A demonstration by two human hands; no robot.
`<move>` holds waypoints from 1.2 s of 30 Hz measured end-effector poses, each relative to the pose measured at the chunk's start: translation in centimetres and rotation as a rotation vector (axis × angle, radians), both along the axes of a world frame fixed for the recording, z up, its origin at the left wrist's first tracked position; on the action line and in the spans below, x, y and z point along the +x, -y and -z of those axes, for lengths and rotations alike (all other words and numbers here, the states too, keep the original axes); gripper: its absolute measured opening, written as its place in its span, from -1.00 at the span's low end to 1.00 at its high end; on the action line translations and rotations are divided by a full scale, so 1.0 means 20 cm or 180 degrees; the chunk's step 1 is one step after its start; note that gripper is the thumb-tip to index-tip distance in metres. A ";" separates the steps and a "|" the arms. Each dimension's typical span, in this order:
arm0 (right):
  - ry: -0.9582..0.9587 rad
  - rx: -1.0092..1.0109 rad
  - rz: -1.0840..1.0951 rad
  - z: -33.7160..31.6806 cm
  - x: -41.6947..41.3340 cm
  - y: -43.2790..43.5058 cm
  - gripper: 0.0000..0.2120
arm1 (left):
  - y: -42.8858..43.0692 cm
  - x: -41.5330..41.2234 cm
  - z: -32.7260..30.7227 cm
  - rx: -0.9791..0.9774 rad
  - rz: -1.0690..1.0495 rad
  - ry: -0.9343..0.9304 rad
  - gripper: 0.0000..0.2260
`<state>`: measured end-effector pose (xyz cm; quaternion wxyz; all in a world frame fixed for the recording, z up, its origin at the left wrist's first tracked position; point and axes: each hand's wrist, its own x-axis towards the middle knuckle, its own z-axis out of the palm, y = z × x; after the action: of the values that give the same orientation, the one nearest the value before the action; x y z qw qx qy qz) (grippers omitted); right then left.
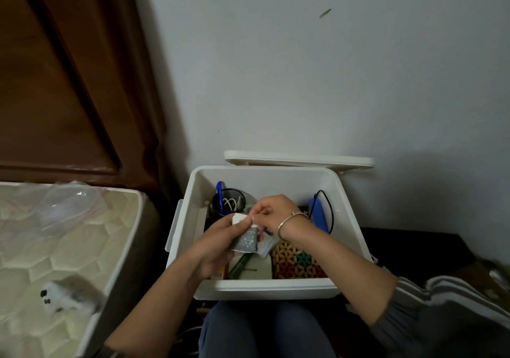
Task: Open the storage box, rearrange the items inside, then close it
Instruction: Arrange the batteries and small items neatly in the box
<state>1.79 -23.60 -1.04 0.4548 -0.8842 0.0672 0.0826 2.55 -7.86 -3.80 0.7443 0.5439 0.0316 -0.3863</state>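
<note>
The white storage box (265, 288) stands open in front of my knees, its lid (298, 160) leaning behind it against the wall. Over the box my left hand (218, 244) grips a small grey dotted packet with a white top (245, 240). My right hand (273, 214) pinches the packet's top edge with curled fingers; a silver bangle circles that wrist. Inside lie a black mesh cup (229, 201) with a blue tool, a blue device with a black cable (320, 214), a colourful woven mat (298, 261), a green pen and some cards.
A mattress (55, 247) lies at the left with a small fluffy toy (69, 294) and a clear plastic bag (69, 203) on it. A dark wooden headboard (55, 81) rises behind it. The white wall backs the box. Dark floor and striped fabric (455, 294) are at the right.
</note>
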 end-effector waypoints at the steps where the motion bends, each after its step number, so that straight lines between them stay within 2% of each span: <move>1: -0.0053 0.0227 -0.0075 0.00 0.02 -0.02 -0.87 | -0.03 0.01 0.00 -0.0065 0.0088 -0.0061 -0.75; 4: 0.0136 0.0577 0.0031 0.03 0.09 -0.01 -0.87 | -0.11 0.07 0.00 -0.0163 -0.0123 -0.0091 -0.79; 6: 0.0324 0.0190 0.0273 0.09 0.13 0.06 -0.88 | -0.16 0.10 0.01 0.0063 -0.0404 0.0082 -0.81; 8: 0.0137 -0.0529 0.0293 0.19 0.15 0.14 -0.85 | -0.20 0.11 0.05 0.0325 -0.0465 0.0244 -0.82; 11: -0.0587 -0.1374 -0.0258 0.39 0.12 0.17 -0.50 | -0.19 0.08 0.11 0.0573 -0.0387 0.0270 -0.84; 14: -0.0795 -0.1763 -0.0673 0.53 0.11 0.12 -0.23 | -0.17 0.07 0.16 0.0699 -0.0456 0.0220 -0.81; 16: -0.0755 -0.2100 -0.0787 0.58 0.13 0.09 -0.21 | -0.18 0.09 0.18 0.0704 -0.0523 0.0154 -0.78; 20: -0.0636 -0.2453 -0.0838 0.62 0.14 0.05 -0.34 | -0.20 0.10 0.20 0.0803 -0.0538 0.0134 -0.77; 22: -0.0687 -0.2398 -0.0882 0.62 0.14 0.05 -0.37 | -0.19 0.09 0.20 0.0889 -0.0496 0.0196 -0.78; 24: -0.0774 -0.1964 -0.0641 0.60 0.14 0.07 -0.44 | -0.19 0.08 0.20 0.0984 -0.0433 0.0275 -0.81; 27: -0.0763 -0.1105 0.0173 0.51 0.15 0.14 -0.70 | -0.18 0.08 0.20 0.1108 -0.0415 0.0353 -0.77; 29: -0.0762 -0.0884 0.0535 0.44 0.17 0.22 -0.86 | -0.18 0.08 0.21 0.1190 -0.0405 0.0415 -0.74; 32: -0.0719 -0.0672 0.0947 0.39 0.15 0.37 -0.88 | -0.17 0.08 0.21 0.1465 -0.0218 0.0566 -0.70; 35: -0.0752 -0.0237 0.1300 0.40 0.15 0.47 -0.77 | -0.12 0.10 0.22 0.1914 0.0179 0.0922 -0.68; 36: -0.0743 -0.0060 0.1375 0.40 0.16 0.48 -0.81 | -0.10 0.12 0.21 0.2020 0.0318 0.1050 -0.69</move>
<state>4.90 -33.18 -9.04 0.4427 -0.8380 0.3076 0.0844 4.88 -5.84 -8.08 0.5136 0.8037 0.0028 -0.3003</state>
